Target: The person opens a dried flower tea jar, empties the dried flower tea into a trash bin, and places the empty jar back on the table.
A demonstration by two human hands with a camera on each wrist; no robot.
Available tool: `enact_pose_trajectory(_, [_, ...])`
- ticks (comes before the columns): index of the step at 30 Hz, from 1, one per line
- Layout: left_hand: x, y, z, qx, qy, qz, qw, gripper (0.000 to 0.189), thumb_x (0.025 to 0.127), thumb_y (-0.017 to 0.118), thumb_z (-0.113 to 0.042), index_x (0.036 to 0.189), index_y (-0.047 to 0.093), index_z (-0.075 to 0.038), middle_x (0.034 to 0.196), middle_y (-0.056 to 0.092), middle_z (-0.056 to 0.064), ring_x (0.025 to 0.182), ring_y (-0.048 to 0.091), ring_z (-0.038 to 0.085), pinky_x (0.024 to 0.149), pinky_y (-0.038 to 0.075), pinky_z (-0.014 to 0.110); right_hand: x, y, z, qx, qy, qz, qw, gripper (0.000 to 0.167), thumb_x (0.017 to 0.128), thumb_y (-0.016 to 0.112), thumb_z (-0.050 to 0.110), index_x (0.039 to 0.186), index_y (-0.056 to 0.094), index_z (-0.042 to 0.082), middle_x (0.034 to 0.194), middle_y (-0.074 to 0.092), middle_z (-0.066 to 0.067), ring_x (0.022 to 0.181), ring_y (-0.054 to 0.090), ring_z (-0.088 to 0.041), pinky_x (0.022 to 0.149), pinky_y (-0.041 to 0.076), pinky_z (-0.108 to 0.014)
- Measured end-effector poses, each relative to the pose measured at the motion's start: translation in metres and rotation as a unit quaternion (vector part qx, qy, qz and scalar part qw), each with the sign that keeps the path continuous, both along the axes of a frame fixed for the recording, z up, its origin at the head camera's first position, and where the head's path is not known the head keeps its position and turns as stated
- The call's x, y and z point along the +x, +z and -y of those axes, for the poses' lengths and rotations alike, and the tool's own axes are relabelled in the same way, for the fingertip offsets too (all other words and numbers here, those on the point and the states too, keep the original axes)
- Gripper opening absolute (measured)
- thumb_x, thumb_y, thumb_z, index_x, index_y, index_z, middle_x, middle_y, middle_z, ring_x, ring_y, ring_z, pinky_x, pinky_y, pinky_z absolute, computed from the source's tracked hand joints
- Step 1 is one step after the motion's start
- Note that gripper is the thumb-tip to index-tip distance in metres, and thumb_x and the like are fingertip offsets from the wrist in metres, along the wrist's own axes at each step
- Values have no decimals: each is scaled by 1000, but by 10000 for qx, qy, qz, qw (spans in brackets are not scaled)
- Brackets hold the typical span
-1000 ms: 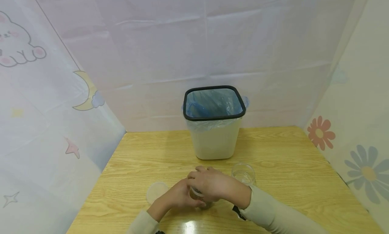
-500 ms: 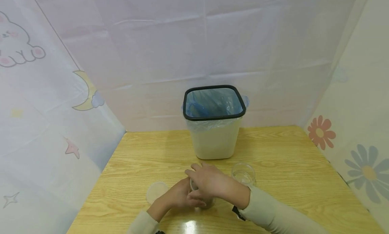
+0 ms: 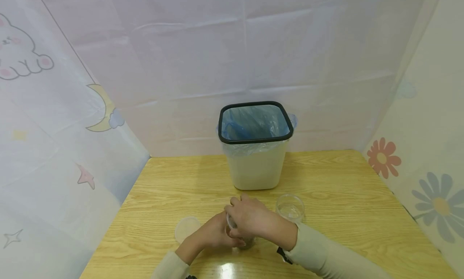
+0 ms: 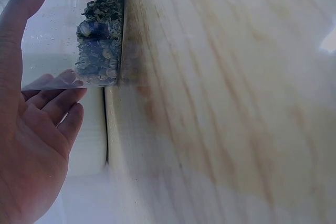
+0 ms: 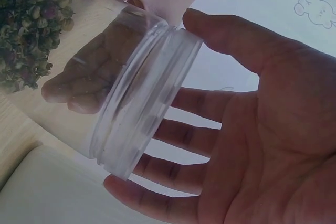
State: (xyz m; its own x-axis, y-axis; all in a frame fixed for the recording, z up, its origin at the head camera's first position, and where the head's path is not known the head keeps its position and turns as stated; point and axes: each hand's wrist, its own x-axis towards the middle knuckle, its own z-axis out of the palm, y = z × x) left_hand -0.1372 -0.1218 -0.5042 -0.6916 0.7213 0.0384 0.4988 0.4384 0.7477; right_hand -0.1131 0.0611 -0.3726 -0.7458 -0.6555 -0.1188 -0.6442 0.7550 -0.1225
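Observation:
A clear jar [image 4: 55, 35] stands on the wooden table, with dried flowers and leaves [image 5: 31, 30] in its lower part. My left hand [image 3: 220, 232] holds the jar's side, thumb on one side and fingers on the other. Over the jar's mouth, my right hand [image 3: 250, 218] grips a clear lid [image 5: 157, 103], with the thumb and fingertips spread around its edge. In the right wrist view, left fingers show through the jar wall. From above, the right hand covers most of the lid.
A white bin [image 3: 257, 166] with a black rim and blue liner stands behind the hands. A clear round container [image 3: 290, 208] sits to the right, close to the right forearm. A pale round disc [image 3: 186, 228] lies left, beside the left wrist.
The right hand's fingers first spread leftward over the jar's top, then drew in around the lid again. The left hand and the jar stay in place.

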Motion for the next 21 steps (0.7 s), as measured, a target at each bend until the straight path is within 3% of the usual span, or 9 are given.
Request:
enact_pose_trajectory(3, [1, 0, 0, -58, 70, 49, 9999, 70, 84, 80, -51, 140, 41, -32, 126, 57, -17, 108, 58, 1, 92, 52, 25, 0, 0, -1, -27, 146, -50, 9999, 46, 84, 81, 42, 120, 67, 19, 106, 59, 2, 84, 49, -15, 58, 47, -29])
enact_pose_trajectory(7, [2, 0, 0, -105, 189, 195, 9996, 73, 84, 79, -55, 142, 41, -33, 124, 57, -17, 104, 59, 1, 89, 53, 25, 0, 1, -2, 38, 303, -54, 9995, 42, 86, 80, 37, 123, 67, 21, 118, 61, 3, 95, 56, -19, 67, 53, -35])
enact_pose_trajectory(13, [3, 0, 1, -142, 164, -10, 9998, 76, 84, 75, -59, 147, 40, -34, 135, 53, -18, 118, 55, 2, 100, 50, 29, 2, 5, -2, 300, 500, -22, 9983, 51, 87, 81, 35, 134, 64, 23, 137, 58, 5, 122, 56, -26, 90, 56, -53])
enact_pose_trajectory(16, [3, 0, 1, -86, 97, -59, 9999, 78, 85, 75, -59, 148, 38, -34, 139, 51, -17, 122, 53, 4, 101, 49, 30, 3, 6, -2, 437, 643, -13, 9970, 55, 88, 80, 37, 138, 61, 24, 139, 57, 7, 127, 54, -26, 93, 55, -53])
enact_pose_trajectory(21, [3, 1, 0, -73, 16, -192, 9998, 81, 86, 74, -59, 152, 36, -34, 149, 46, -14, 130, 50, 8, 105, 48, 34, 3, 8, -3, 582, 843, 139, 9946, 48, 93, 75, 36, 138, 60, 28, 145, 53, 9, 139, 45, -29, 101, 51, -52])
